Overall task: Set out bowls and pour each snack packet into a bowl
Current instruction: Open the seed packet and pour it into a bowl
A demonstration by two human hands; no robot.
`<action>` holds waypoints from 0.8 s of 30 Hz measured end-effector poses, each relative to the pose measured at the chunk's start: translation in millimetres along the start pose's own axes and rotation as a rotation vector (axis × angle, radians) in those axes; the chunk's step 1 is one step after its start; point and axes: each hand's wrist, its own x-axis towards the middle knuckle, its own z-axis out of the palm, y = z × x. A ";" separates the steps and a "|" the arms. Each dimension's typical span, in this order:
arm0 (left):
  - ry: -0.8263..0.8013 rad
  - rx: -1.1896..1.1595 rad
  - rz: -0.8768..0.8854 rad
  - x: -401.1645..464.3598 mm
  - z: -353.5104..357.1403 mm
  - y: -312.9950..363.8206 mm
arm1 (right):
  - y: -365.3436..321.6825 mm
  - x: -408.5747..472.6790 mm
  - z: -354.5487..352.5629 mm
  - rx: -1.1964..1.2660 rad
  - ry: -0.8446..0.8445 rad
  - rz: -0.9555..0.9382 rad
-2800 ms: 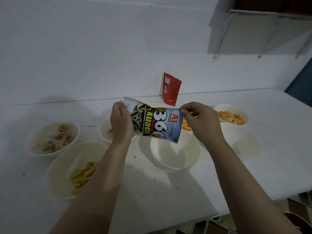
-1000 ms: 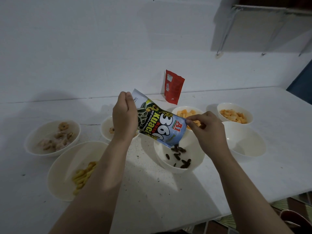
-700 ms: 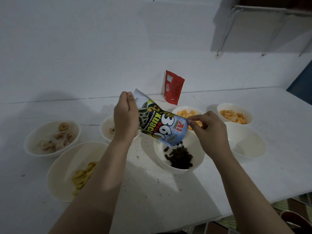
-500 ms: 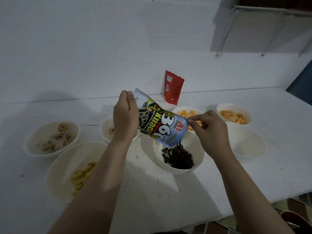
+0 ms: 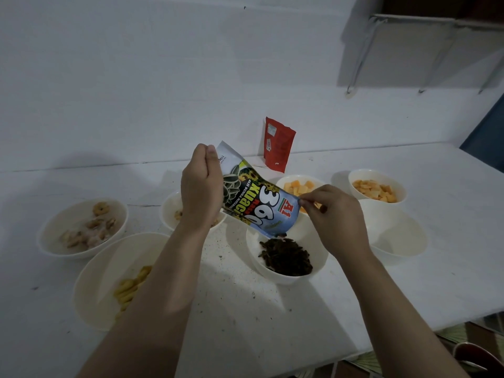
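Left hand (image 5: pixel 200 192) gripping tilted seed packet (image 5: pixel 256 203), right hand (image 5: pixel 336 214) pinching its corner, above seed bowl (image 5: pixel 319 264)

Both bare forearms reach forward from the near edge of the table (image 5: pixel 409 282), converging toward its middle. The left hand (image 5: pixel 200 190) is raised, back toward the camera, fingers curled and thumb pressed against them, gripping the upper end of the seed packet (image 5: pixel 256 203) (held tilted, mouth downward). The right hand (image 5: pixel 336 218) sits lower and to the right, thumb and forefinger pinching the packet's lower corner, remaining fingers loosely curled beneath.
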 end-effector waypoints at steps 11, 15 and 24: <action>0.011 0.045 0.015 -5.2 -1.3 -1.9 | 3.3 6.5 9.1 -0.014 0.013 0.021; -0.009 0.032 -0.017 -11.7 3.6 -1.1 | 5.2 3.1 2.1 -0.036 0.027 0.065; -0.024 0.001 0.024 -11.3 4.9 4.1 | 2.4 -7.0 -9.3 -0.044 0.010 0.099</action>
